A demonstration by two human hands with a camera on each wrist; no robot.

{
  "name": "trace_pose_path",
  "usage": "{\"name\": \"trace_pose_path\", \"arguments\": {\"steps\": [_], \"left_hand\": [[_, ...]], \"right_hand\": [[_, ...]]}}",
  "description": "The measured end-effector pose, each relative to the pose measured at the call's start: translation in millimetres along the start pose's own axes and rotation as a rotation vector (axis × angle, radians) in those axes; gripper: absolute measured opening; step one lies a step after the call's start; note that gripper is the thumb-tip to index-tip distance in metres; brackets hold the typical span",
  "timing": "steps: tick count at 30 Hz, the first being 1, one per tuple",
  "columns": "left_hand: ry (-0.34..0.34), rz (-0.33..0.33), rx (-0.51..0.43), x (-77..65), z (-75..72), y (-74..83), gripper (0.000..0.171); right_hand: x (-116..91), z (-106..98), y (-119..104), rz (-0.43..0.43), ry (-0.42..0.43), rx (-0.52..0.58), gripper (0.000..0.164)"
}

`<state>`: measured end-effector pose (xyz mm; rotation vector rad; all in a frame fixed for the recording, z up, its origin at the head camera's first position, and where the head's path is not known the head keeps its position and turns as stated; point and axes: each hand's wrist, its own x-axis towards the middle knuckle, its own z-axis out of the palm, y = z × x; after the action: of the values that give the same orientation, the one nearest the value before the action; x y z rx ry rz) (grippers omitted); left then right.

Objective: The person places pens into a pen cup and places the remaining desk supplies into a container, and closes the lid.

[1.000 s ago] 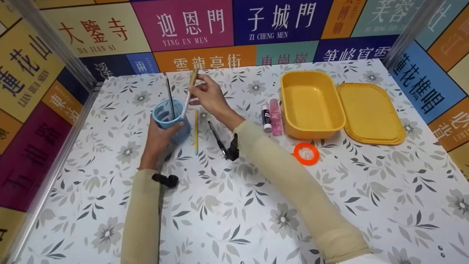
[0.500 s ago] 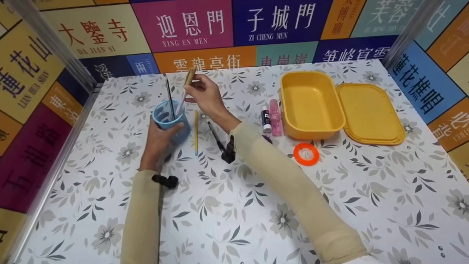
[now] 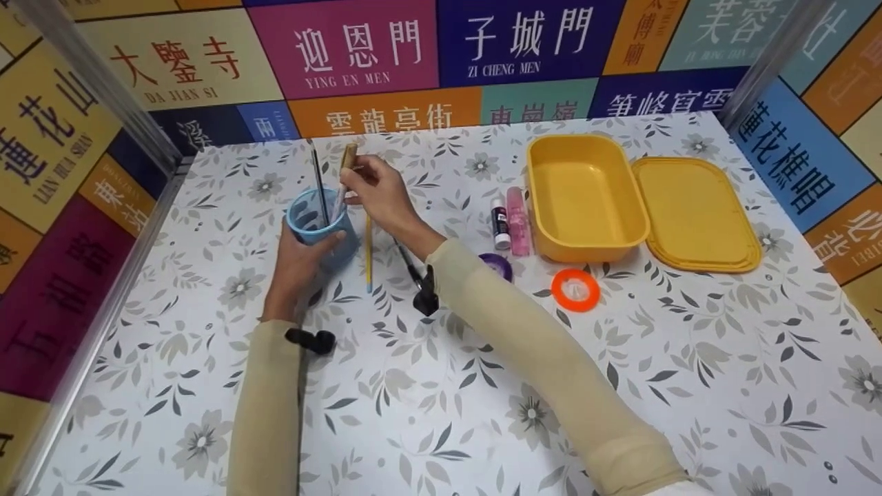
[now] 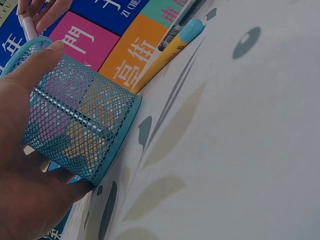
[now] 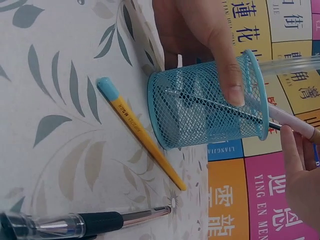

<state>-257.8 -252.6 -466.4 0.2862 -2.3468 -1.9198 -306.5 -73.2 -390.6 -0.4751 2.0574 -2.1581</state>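
Note:
My left hand grips a light blue mesh pen holder, which stands upright on the table, thumb near the rim. A dark slim pen leans inside it. Between thumb and fingers, my right hand pinches a pale pink pen with a gold upper end. The lower part of that pen is inside the holder's mouth. Just right of the holder a yellow pencil with a blue end lies on the table. A clear-and-black pen lies near it, partly behind my right wrist in the head view.
Farther right lie a glue stick and a pink tube, beside an open yellow box. Its lid lies flat at the right. A purple ring shows past my right sleeve, and an orange tape roll sits nearby.
My right hand has lowered the pale pink pen into the holder, drifting slightly left and down. The purple ring has come into view beside the sleeve. My left hand stays on the holder.

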Motion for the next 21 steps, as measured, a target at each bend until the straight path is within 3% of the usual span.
{"name": "trace_pose_path", "arguments": {"steps": [4,11,21], "left_hand": [[-0.004,-0.024,-0.047,-0.8,0.4,1.6,0.105],[0.001,-0.065,0.024,-0.9,-3.0,2.7,0.108],[-0.006,-0.065,-0.012,-0.9,0.9,2.7,0.107]], "right_hand": [[-0.4,0.0,2.4,0.006,0.006,-0.011,0.028],[-1.2,0.3,5.1,0.014,0.01,-0.015,0.028],[-5.8,-4.0,7.1,-0.012,0.009,-0.078,0.03]]}}
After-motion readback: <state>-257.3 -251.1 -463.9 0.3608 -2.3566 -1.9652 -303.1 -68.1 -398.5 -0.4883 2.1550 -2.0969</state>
